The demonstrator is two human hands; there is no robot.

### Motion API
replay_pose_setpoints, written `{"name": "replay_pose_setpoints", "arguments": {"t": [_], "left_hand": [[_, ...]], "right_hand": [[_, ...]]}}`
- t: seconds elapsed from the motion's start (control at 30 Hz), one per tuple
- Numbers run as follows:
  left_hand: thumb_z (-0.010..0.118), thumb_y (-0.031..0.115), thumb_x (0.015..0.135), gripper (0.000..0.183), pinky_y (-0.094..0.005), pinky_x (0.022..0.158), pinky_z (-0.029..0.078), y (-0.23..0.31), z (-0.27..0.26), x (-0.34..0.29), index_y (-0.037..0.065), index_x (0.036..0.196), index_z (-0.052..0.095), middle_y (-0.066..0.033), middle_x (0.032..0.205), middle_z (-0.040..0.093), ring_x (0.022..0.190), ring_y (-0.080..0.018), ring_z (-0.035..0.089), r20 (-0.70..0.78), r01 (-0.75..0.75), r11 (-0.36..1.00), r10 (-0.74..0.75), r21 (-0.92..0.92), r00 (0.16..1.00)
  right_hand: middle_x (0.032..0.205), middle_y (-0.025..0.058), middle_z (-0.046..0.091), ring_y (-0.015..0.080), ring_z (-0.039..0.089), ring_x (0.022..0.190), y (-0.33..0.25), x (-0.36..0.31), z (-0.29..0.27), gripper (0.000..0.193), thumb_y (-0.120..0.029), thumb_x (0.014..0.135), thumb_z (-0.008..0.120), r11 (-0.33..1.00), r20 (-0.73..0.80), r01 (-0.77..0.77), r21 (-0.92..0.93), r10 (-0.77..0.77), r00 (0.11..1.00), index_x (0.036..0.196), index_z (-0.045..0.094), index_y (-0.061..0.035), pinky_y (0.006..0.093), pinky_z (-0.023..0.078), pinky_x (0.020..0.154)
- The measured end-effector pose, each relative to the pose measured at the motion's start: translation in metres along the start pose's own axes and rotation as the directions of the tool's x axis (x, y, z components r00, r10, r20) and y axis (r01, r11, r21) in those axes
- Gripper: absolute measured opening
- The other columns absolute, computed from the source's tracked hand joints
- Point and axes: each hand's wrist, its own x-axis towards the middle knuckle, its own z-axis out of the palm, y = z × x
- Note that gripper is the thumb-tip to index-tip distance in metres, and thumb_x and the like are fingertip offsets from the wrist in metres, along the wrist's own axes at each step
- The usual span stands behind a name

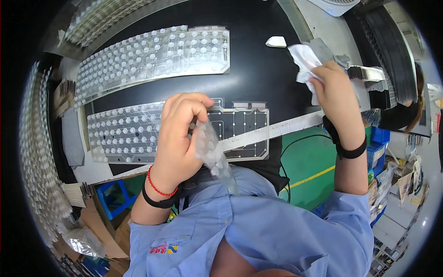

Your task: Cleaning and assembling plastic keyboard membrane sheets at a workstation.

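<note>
My left hand [177, 138] is closed on a clear plastic sheet with white rubber domes [214, 152], which hangs bent from the fingers toward my lap. Beneath that hand, at the table's near edge, lies a clear keyboard membrane with printed circuit lines [247, 127]. White domes cover its left portion; the bare right end shows only traces and dots. My right hand [337, 87], further right, pinches a crumpled white cloth [304, 60] above the table. Its fingertips are partly hidden by the cloth.
A second domed membrane, perhaps a stack [157, 55], lies further back on the black tabletop [258, 69]. Near the cloth sits a small white block [276, 42]. Tall stacks of domed sheets [39, 152] stand at left, dark stacked sheets [392, 55] at right.
</note>
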Motion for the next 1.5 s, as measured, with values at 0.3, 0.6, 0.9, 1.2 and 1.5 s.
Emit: {"name": "replay_pose_setpoints", "arguments": {"t": [0.3,0.6,0.9,1.2,1.5], "left_hand": [[0.053,0.007,0.089,0.007,-0.0362,0.095,0.04,-0.004,-0.005,-0.002,0.006,0.095,0.05,-0.013,0.108,0.058,0.101,-0.0262,0.051,0.049,-0.033,0.998,0.03,0.058,0.998],[0.053,0.007,0.088,0.009,-0.0383,0.093,0.041,0.005,-0.013,-0.002,0.003,0.092,0.06,-0.0129,0.109,0.059,0.099,-0.0283,0.053,0.086,-0.019,0.996,0.011,0.089,0.996],[0.057,-0.003,0.081,0.011,-0.0373,0.09,0.043,0.002,-0.008,-0.003,0.005,0.088,0.062,-0.0121,0.114,0.062,0.101,-0.0319,0.054,0.062,-0.033,0.997,0.029,0.071,0.998],[0.056,-0.003,0.081,0.01,-0.0385,0.092,0.043,0.001,-0.006,-0.002,0.004,0.087,0.06,-0.0125,0.115,0.062,0.104,-0.0329,0.054,0.087,-0.054,0.991,0.044,0.122,0.995],[0.054,0.018,0.096,0.018,-0.0347,0.095,0.039,-0.001,-0.005,-0.004,0.002,0.089,0.058,-0.0142,0.116,0.062,0.103,-0.0271,0.054,0.128,-0.03,0.986,0.008,0.167,0.992]], "right_hand": [[0.115,0.0153,0.066,0.0385,0.061,0.108,-0.019,0.064,-0.01,0.032,-0.025,0.086,0.077,0.899,-0.262,0.429,-0.084,-0.436,0.861,0.113,0.071,-0.0067,0.0454,0.05,0.093],[0.103,0.0091,0.07,0.0241,0.067,0.089,-0.027,0.076,-0.012,0.027,-0.014,0.088,0.076,0.935,-0.039,0.257,0.242,-0.256,0.966,0.113,0.067,-0.0055,0.0336,0.052,0.079],[0.094,0.0022,0.064,0.0067,0.056,0.072,-0.066,-0.032,0.003,0.022,-0.003,0.089,0.071,0.699,-0.169,0.141,0.701,-0.03,0.985,0.111,0.068,-0.0016,0.0208,0.044,0.061],[0.094,0.016,0.063,0.0357,0.063,0.084,-0.108,-0.022,0.053,0.022,-0.003,0.084,0.069,0.739,-0.304,0.409,0.535,-0.283,0.91,0.106,0.064,-0.0011,0.0434,0.054,0.076],[0.086,0.016,0.062,0.0366,0.065,0.085,-0.071,-0.02,0.029,0.013,-0.002,0.08,0.067,0.822,-0.19,0.383,0.421,-0.334,0.923,0.093,0.065,0.0003,0.045,0.054,0.076]]}}
